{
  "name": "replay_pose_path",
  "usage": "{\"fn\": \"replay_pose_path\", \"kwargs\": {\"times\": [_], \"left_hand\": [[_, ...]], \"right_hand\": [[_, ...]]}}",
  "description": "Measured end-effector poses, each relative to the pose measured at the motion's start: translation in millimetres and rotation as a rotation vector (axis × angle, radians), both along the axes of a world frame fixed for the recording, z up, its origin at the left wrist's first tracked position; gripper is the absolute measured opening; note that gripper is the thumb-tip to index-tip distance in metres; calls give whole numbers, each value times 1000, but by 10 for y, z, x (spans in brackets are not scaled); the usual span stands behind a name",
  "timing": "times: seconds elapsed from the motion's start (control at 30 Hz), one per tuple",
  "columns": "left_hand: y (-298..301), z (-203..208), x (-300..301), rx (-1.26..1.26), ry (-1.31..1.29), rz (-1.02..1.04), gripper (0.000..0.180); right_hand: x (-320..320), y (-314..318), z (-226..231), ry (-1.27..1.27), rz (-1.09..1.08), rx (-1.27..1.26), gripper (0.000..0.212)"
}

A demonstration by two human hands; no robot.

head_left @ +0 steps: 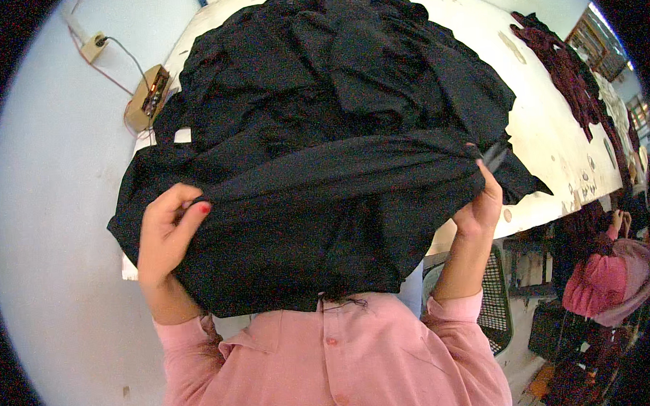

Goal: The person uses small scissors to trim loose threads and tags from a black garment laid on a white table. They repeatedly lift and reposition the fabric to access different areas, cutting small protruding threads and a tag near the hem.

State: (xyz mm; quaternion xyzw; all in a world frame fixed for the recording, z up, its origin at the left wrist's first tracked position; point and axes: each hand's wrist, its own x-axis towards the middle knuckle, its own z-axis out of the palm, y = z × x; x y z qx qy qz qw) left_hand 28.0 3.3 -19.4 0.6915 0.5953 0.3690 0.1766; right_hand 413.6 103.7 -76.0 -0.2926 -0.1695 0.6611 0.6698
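Observation:
A length of black cloth (pixel 326 231) is stretched between my two hands, in front of my chest. My left hand (pixel 170 230) pinches its left side, thumb pressed against the fingers, with a red mark on the thumb. On the right, my right hand (pixel 482 194) grips the cloth near its upper edge; most of its fingers are behind the fabric. The lower edge of the cloth hangs down over the front of my pink shirt, and a few loose threads show there. Beyond it lies a large heap of black cloth (pixel 334 66); where the held piece ends and the heap begins is hard to see.
The heap lies on a pale table (pixel 553 173). Dark red garments (pixel 560 66) lie at its far right. A power box (pixel 148 98) with cables stands by the left wall. At the right are a dark plastic crate (pixel 494 297) and a person in pink (pixel 603 283).

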Motion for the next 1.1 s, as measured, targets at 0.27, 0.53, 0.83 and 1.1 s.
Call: {"fn": "replay_pose_path", "kwargs": {"times": [0.27,0.53,0.83,1.1], "left_hand": [[-237,166,-493,103,127,292,16],[192,292,293,155,576,96,37],[818,-169,919,-65,352,-354,24],[636,-11,1118,-15,-53,-399,19]], "right_hand": [[21,-80,30,-558,170,139,13],[-36,-98,-86,-1103,613,291,20],[90,-235,82,-1116,912,602,35],[-414,-131,112,-1222,446,562,37]]}}
